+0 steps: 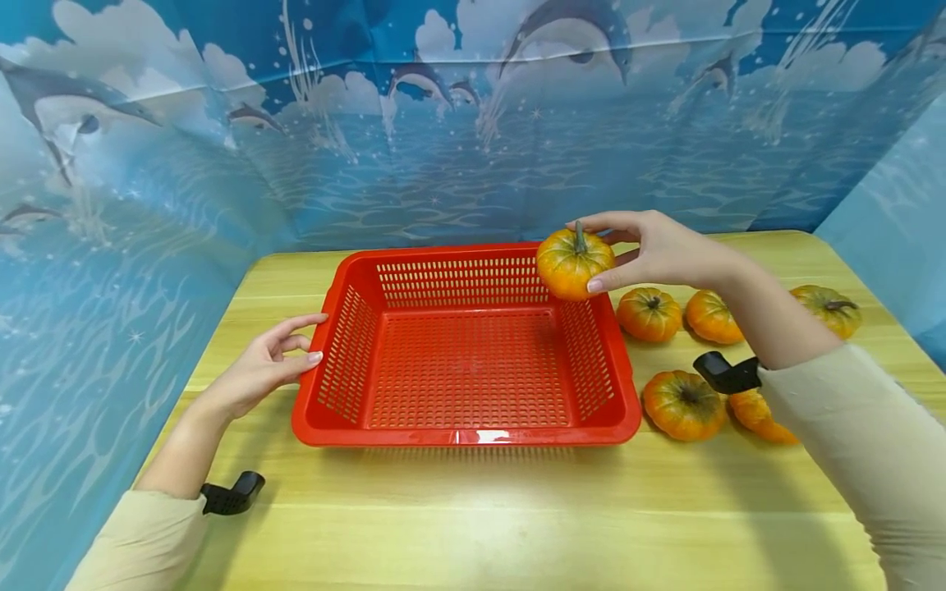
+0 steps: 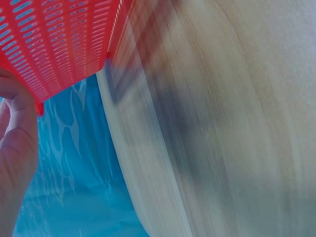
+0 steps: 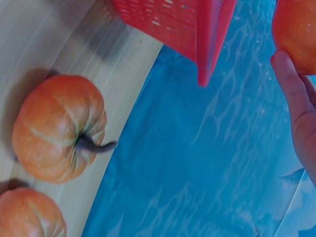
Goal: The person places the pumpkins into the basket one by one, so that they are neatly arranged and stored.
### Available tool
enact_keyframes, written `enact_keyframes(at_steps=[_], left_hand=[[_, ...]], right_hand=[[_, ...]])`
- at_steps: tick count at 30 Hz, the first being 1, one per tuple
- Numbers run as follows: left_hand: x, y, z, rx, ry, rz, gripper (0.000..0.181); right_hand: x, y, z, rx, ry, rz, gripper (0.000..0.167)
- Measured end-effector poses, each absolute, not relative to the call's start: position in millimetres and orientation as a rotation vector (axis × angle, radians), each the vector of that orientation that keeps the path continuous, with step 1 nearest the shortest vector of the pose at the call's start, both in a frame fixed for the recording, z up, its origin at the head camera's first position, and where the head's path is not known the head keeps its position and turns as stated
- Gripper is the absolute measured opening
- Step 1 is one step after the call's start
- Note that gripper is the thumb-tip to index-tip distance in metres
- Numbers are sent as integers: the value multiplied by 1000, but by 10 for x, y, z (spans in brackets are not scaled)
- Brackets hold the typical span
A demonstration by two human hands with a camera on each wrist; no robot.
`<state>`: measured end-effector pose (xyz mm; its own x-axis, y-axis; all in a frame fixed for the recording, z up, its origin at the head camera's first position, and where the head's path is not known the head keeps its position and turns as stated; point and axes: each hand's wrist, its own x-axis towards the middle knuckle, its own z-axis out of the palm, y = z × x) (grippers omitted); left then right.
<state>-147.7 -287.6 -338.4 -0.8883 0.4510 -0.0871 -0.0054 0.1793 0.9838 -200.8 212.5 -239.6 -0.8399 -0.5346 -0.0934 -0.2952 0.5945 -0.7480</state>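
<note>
A curtained booth — dolphin-print sheeting (image 1: pixel 443 180) walls in a wood-grain table (image 1: pixel 473 517).

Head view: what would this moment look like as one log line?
left hand: touches left side of basket | right hand: holds pumpkin near basket's far right corner | other pumpkins: on table, right of basket

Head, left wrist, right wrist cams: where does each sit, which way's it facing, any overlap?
Head: on the head, looking forward and down at the red basket; left hand, right hand and forearms show.
Left wrist: on that wrist, facing the red basket's side and table; part of the left hand shows.
Right wrist: on that wrist, facing pumpkins, red basket and backdrop; part of the right hand shows.
Head and right wrist share the held pumpkin.
</note>
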Motion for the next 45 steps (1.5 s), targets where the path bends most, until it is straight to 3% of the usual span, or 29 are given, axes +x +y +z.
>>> enact_keyframes(at_steps=[45], left_hand=[[-1466, -2895, -3394, 414, 2112, 1754, 56]], right_hand=[[-2356, 1041, -2517, -898, 2316, -1137, 72]])
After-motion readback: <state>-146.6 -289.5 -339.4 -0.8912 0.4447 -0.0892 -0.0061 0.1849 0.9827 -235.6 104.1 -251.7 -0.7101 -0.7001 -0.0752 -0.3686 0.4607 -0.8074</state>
